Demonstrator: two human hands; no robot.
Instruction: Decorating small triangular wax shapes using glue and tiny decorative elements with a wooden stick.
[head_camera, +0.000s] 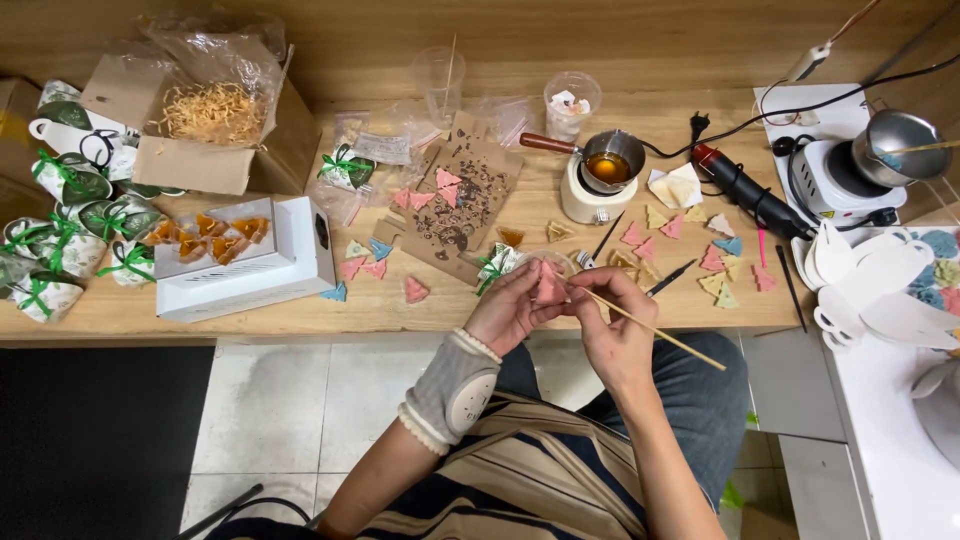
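Note:
My left hand (512, 308) pinches a small pink triangular wax piece (548, 284) just off the front edge of the wooden table (400, 310). My right hand (612, 318) grips a thin wooden stick (660, 334), its tip touching the pink piece. A grey knit cuff (452, 386) covers my left wrist. Several pink, blue and yellow triangle pieces (700, 260) lie scattered on the table beyond my hands.
A white box (250, 272) carrying orange pieces sits left, beside green-ribboned wrapped packets (60, 240) and a cardboard box of straw (210, 110). A small pot of amber liquid (610, 165) stands on a warmer. A heat gun (750, 195), hotplate with pot (880, 150) and white cup-shaped cutouts (880, 285) lie right.

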